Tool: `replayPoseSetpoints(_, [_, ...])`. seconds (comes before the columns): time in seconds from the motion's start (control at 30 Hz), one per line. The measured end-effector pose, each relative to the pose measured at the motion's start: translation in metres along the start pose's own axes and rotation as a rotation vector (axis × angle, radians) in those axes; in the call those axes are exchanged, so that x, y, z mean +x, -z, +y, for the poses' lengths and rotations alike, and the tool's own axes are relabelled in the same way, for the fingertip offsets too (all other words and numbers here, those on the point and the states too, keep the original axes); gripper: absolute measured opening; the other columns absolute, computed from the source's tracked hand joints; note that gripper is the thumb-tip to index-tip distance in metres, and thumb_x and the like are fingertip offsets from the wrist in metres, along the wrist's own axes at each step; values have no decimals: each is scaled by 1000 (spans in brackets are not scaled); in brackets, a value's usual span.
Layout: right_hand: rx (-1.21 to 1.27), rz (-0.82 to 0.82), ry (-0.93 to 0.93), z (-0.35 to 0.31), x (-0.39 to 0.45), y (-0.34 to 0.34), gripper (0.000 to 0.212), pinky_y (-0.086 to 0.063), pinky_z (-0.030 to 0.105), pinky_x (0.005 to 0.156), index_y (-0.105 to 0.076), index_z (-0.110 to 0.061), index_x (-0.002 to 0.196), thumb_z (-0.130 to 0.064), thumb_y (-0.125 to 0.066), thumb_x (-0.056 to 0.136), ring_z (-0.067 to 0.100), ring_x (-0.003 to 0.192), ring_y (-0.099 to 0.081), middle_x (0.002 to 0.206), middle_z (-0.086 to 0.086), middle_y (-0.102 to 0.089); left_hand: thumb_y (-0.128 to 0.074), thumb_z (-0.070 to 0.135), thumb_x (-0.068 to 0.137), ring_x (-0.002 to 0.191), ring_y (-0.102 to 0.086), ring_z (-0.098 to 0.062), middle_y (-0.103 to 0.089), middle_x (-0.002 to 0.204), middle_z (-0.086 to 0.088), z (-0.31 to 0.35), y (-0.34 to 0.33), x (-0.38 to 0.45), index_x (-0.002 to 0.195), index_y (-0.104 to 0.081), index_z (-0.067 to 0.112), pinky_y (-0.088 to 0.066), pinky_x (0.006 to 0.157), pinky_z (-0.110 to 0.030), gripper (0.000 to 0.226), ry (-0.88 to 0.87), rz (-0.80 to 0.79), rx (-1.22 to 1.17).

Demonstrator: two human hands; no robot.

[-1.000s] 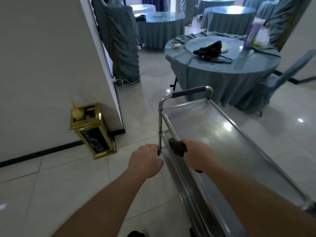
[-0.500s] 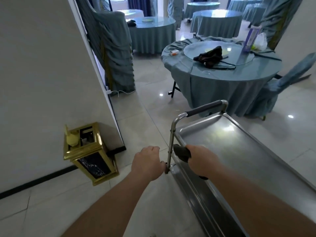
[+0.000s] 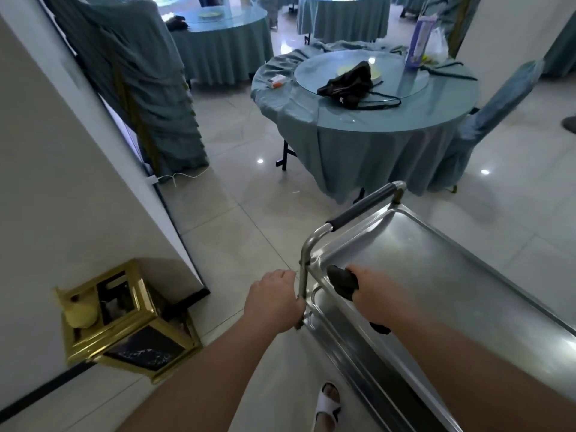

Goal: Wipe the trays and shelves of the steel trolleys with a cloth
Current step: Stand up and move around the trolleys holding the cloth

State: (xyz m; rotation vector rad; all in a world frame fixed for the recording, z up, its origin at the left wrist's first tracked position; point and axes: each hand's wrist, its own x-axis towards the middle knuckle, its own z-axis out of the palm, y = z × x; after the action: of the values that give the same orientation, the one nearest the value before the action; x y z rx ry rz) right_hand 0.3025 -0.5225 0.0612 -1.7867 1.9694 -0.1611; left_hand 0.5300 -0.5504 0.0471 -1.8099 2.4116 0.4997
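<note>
A steel trolley fills the lower right, its top tray (image 3: 442, 263) bare and shiny, a lower shelf (image 3: 330, 310) showing beneath. A black-gripped handle bar (image 3: 363, 210) crosses its far end. My left hand (image 3: 274, 302) grips the upright post (image 3: 302, 285) at the trolley's near left corner. My right hand (image 3: 378, 294) holds a dark cloth (image 3: 343, 280) against the left rim of the top tray.
A gold and black bin (image 3: 124, 319) stands against the white wall at the left. Ahead is a round table (image 3: 367, 120) with a blue cloth, a black bag (image 3: 349, 84) and a covered chair (image 3: 495, 110). More tables stand beyond. My sandalled foot (image 3: 328, 405) is by the trolley.
The view has shifted, so the trolley sits lower and further right in frame. Both hands keep their holds on the post and the cloth.
</note>
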Motion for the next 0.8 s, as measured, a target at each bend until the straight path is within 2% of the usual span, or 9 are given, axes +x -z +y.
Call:
replayPoseSetpoints(0.13, [53,-1,-45,10,47,10,19,-54,35,73,-56,-30,103,-13,-57,94,11,73,-59,80,-7,-58,-51,47,99,139,-48,-23,-52,153,1,6,21,55,153,-44,26,-39,112,-40,58,-35,-14,-5])
replayPoseSetpoints(0.3, [74,-17,-125,22,93,27,17,-46,31,61,-53,-30,98,-14,-54,93,12,69,-57,78,-6,-58,-48,51,101,135,-52,-23,-56,147,2,13,41,126,149,-49,27,-40,110,-39,54,-109,-20,-28])
replayPoseSetpoints(0.47, [128,-25,-266,37,126,35,21,-55,40,76,-58,-27,101,-13,-49,89,17,77,-60,84,-3,-61,-49,46,101,133,-53,-22,-55,149,4,25,39,193,151,-47,28,-41,110,-40,53,-217,-94,17])
replayPoseSetpoints(0.67, [256,-35,-527,48,160,20,21,-57,43,82,-60,-25,105,-14,-53,89,24,84,-62,93,1,-63,-49,39,99,119,-58,-23,-62,135,3,40,36,285,141,-56,26,-50,102,-42,44,-454,-194,5])
replayPoseSetpoints(0.8, [314,16,-715,51,176,4,23,-51,38,76,-59,-25,108,-12,-53,89,26,85,-59,94,1,-59,-51,33,102,129,-56,-24,-58,144,2,48,32,336,149,-52,23,-48,109,-44,48,-646,-262,-3])
